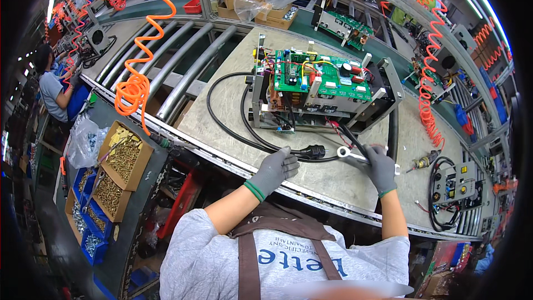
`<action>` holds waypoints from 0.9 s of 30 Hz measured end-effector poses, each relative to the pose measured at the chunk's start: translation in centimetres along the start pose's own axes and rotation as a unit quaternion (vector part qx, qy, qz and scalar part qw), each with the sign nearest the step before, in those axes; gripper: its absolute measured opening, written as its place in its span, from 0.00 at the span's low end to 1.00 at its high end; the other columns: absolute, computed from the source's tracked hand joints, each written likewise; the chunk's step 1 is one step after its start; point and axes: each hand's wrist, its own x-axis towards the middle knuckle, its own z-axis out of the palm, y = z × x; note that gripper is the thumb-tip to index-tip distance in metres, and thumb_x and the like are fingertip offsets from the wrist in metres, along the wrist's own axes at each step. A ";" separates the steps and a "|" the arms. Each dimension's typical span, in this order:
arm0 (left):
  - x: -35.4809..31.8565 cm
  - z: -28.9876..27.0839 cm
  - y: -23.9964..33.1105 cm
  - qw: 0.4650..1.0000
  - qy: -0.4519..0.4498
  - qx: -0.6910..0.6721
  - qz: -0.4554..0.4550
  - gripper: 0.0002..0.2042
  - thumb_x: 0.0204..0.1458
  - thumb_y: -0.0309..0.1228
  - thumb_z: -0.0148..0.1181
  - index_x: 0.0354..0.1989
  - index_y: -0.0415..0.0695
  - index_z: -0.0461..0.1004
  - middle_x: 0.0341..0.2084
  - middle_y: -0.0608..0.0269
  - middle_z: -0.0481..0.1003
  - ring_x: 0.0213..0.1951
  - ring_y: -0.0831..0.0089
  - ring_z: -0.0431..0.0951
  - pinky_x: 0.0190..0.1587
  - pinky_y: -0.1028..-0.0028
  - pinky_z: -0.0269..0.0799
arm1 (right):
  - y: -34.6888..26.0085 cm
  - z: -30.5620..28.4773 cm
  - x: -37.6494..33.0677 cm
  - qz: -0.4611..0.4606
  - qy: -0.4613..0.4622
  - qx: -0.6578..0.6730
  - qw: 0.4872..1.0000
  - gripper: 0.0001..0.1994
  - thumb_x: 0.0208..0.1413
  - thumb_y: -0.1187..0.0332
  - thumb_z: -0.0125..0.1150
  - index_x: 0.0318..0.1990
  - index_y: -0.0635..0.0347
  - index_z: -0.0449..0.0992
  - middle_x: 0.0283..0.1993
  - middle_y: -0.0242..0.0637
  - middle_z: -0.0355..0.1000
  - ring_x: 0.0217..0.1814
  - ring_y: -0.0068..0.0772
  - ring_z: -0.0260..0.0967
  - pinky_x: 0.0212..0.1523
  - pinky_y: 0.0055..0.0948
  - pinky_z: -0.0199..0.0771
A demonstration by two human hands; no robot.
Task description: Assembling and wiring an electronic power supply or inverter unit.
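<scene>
My left hand (pixel 276 171), in a grey glove with a green cuff, rests at the near edge of the board with its fingers stretched out. Just beyond its fingertips lies a black power plug (pixel 312 151) on a looped black cable (pixel 210 100). My right hand (pixel 381 170), gloved alike, is closed around a silver wrench (pixel 344 152); the wrench's ring end points left and its other end shows beyond the hand. A thick black lead (pixel 351 135) runs down to that same hand; whether it is gripped too is hidden. Ahead stands an open-frame machine with a green circuit board (pixel 325 78).
Orange coiled air hoses (pixel 133 91) hang at left and right. Cartons of brass screws (pixel 125 158) and blue bins (pixel 91 244) stand at left. A metal roller conveyor (pixel 189 58) lies behind. Another unit with coiled cable (pixel 459 186) sits at right. A person (pixel 55 91) works far left.
</scene>
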 end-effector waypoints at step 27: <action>4.8 -5.8 8.8 0.936 0.104 0.041 0.333 0.18 0.56 0.33 0.52 0.52 0.35 0.65 0.47 0.51 0.71 0.48 0.63 0.74 0.51 0.65 0.72 | -9.9 4.1 8.1 -0.028 -0.124 0.102 0.987 0.26 0.57 0.54 0.53 0.61 0.55 0.64 0.47 0.49 0.68 0.35 0.52 0.73 0.32 0.46 0.73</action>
